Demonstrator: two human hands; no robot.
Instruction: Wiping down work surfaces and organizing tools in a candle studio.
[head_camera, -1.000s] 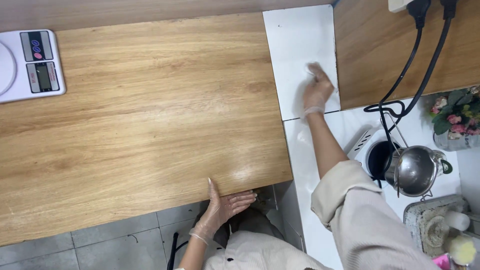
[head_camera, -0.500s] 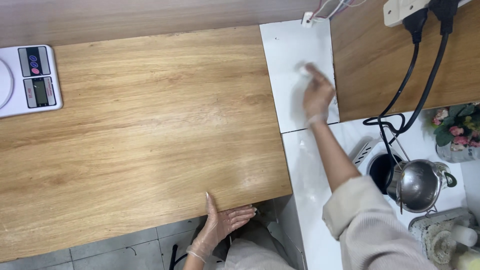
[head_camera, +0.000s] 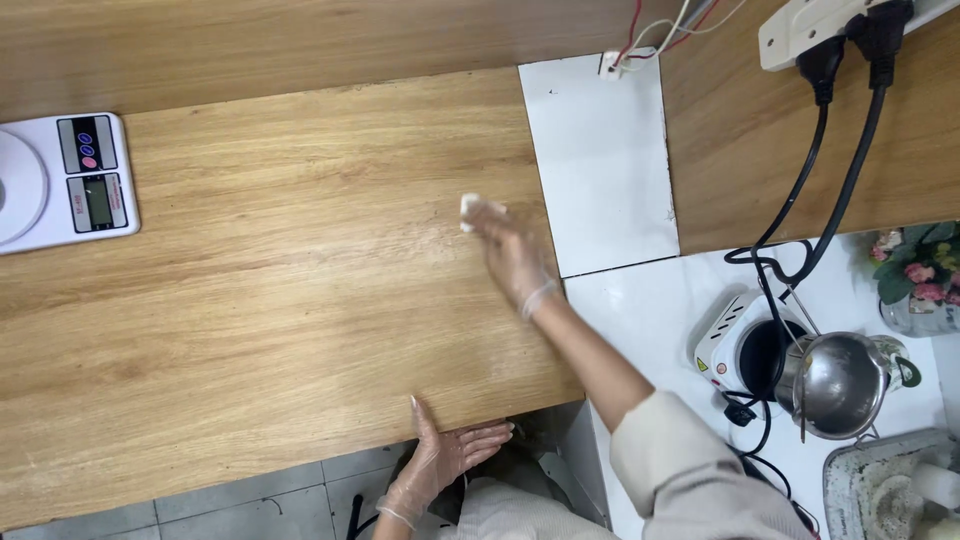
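My right hand, in a clear glove, presses a small white wad of cloth or tissue flat onto the wooden tabletop, just left of a white panel. The hand is blurred by motion. My left hand, also gloved, rests with fingers spread against the near edge of the wooden tabletop and holds nothing.
A white kitchen scale sits at the tabletop's far left. On the white counter to the right stand a small electric hot plate and a steel pot. Black cables run up to a power strip. Flowers at the right edge.
My right hand slid with the white wad from the white panel leftward and nearer onto the wooden tabletop. The left hand stayed at the table edge.
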